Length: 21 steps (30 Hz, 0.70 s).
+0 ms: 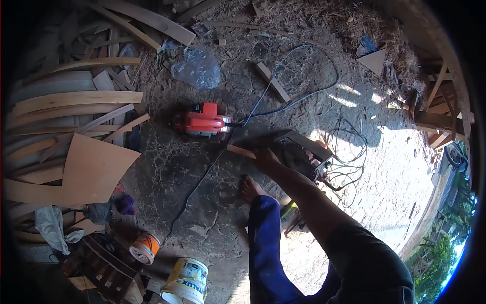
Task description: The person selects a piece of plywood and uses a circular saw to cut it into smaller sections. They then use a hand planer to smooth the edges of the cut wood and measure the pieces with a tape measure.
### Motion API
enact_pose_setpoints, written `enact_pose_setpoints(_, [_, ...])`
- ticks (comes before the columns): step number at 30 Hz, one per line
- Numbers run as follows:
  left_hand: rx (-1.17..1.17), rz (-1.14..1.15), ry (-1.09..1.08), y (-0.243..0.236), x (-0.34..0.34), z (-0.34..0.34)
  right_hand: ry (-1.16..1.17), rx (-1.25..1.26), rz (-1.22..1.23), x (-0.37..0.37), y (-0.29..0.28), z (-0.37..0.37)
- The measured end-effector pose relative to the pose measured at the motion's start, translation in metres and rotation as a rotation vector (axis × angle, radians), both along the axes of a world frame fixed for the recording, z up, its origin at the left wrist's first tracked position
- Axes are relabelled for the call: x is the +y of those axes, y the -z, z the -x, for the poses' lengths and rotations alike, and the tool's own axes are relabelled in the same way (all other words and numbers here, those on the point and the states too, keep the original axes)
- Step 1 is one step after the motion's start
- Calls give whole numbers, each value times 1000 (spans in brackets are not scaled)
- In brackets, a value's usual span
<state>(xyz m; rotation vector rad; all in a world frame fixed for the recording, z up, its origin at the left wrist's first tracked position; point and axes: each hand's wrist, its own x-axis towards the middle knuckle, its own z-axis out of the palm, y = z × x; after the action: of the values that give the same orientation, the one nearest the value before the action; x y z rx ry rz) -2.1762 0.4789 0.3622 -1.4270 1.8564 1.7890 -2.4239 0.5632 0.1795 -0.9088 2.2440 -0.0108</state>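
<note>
My right arm reaches in from the lower right, and my right hand is closed on the end of a short wooden piece. The piece points left, low over the dirt floor. Just beyond it, up and to the left, a red corded power tool that looks like an electric planer rests on the ground. Right beside my hand stands a dark box-shaped object, partly behind my forearm; its kind is unclear. My left hand does not show.
Curved boards and a flat cut panel are piled on the left. A cable crosses the floor. An orange bucket and a white-and-yellow bucket stand lower left. My bare foot is near the wooden piece.
</note>
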Motion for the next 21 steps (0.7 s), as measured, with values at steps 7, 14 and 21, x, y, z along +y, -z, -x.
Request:
enact_pose_setpoints(7, [-106, 87, -38, -137, 68, -89, 289, -383, 640, 76, -245, -77])
enact_pose_setpoints(14, [-42, 150, -72, -263, 174, -100, 882, -641, 799, 336, -440, -107])
enact_pose_setpoints(21, [8, 183, -123, -323, 239, -97, 1379, -703, 1208, 505, -614, -32])
